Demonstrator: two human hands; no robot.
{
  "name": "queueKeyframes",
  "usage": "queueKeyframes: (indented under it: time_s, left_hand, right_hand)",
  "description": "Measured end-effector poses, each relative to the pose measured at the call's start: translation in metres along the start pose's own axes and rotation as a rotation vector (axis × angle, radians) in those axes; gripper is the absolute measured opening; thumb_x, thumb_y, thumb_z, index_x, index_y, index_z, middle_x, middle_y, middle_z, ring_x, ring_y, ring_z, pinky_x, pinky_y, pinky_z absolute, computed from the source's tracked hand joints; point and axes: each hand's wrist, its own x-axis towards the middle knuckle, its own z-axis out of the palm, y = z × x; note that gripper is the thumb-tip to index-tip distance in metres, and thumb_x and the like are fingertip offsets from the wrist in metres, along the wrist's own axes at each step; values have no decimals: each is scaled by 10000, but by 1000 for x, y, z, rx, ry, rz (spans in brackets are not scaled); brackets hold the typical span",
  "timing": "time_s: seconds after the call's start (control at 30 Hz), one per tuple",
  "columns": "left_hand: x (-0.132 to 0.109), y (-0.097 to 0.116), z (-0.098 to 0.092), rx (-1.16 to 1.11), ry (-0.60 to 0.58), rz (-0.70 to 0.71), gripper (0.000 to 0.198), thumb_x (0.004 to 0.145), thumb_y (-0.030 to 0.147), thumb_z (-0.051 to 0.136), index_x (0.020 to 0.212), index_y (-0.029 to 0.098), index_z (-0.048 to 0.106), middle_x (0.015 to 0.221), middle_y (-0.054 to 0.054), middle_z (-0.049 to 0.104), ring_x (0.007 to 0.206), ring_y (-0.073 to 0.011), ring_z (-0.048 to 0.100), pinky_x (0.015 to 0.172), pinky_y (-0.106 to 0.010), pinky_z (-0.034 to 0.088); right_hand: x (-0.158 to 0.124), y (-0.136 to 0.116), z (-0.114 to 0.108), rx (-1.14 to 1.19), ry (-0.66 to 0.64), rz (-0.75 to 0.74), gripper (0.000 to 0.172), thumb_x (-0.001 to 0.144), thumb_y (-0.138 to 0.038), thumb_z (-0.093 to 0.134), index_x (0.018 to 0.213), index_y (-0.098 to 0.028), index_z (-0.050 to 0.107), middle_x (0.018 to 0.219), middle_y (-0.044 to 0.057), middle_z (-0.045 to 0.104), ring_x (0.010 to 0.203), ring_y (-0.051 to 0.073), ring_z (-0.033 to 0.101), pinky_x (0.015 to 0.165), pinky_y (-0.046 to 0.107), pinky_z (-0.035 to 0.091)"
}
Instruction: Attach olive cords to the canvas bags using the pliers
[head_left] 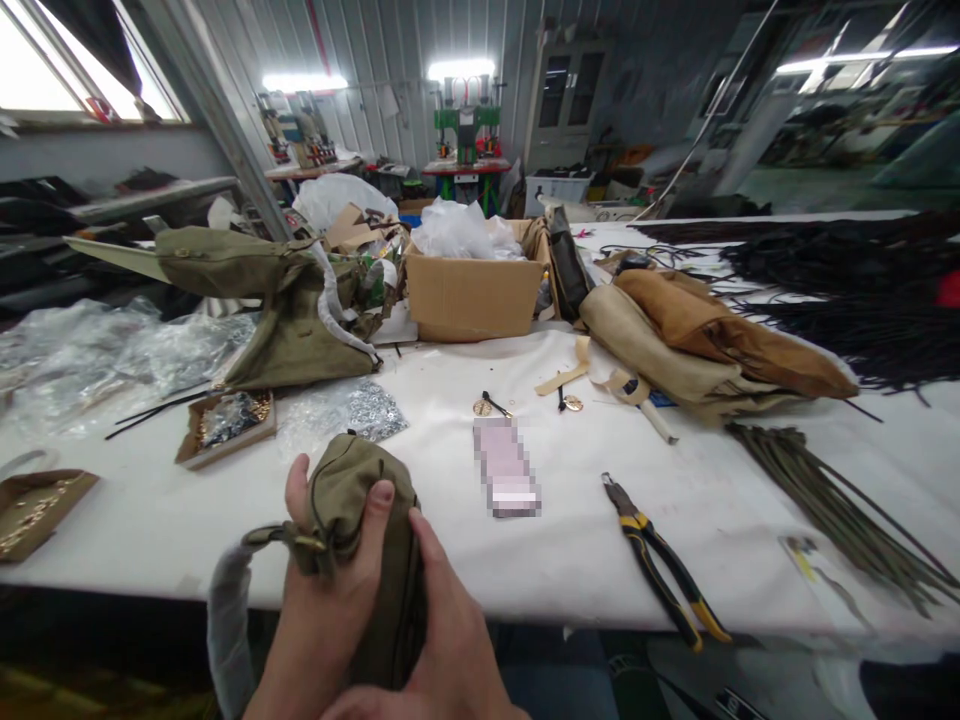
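Observation:
An olive-green fabric bag [375, 475] is held upright at the table's front edge, between both my hands. My left hand [337, 590] wraps round its left side, with the thumb pressed on the front near the top. Against the bag's right side lies my right hand [450, 620], its fingers bent round the edge. A handle wrapped in white film [229, 620] hangs from a metal ring fitting on the left of the bag. The bag's lower part is partly hidden by my hands.
Pliers with black and yellow handles [660, 560] lie at right, beside a bundle of olive cords [832, 510]. A blurred pink phone-like item [506, 465] is mid-table. Small parts fill a cardboard tray [225, 430]. Behind stand a cardboard box [472, 300] and another olive bag [292, 340].

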Motion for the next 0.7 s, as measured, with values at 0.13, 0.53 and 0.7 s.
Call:
queueKeyframes:
  time_s: [0.13,0.53,0.7]
  left_hand:
    - [10,13,-31,31,-7,-40,1007,892,769,705,1688,252,369,1448,-170,694,1323,-391,703,1140,-526,589]
    - [89,12,-23,61,-318,202,553,904,750,663,1075,224,671,1022,-83,753,987,-320,739,958,-457,613]
    - [85,14,-10,42,-435,239,559,931,716,627,1205,231,671,1161,-123,770,1130,-349,740,1054,-483,594]
  right_hand:
    - [19,-11,3,75,-3,-9,1165,767,-350,966,1730,-316,310,1654,121,556,1498,387,579,1241,576,533]
    - [52,14,-62,265,-190,94,673,858,-95,499,1500,-256,626,1263,25,774,1145,253,733,973,370,645]
    - [49,1,-61,46,13,-8,572,926,-167,582,1492,-236,626,1473,88,675,1364,285,637,1193,449,544]
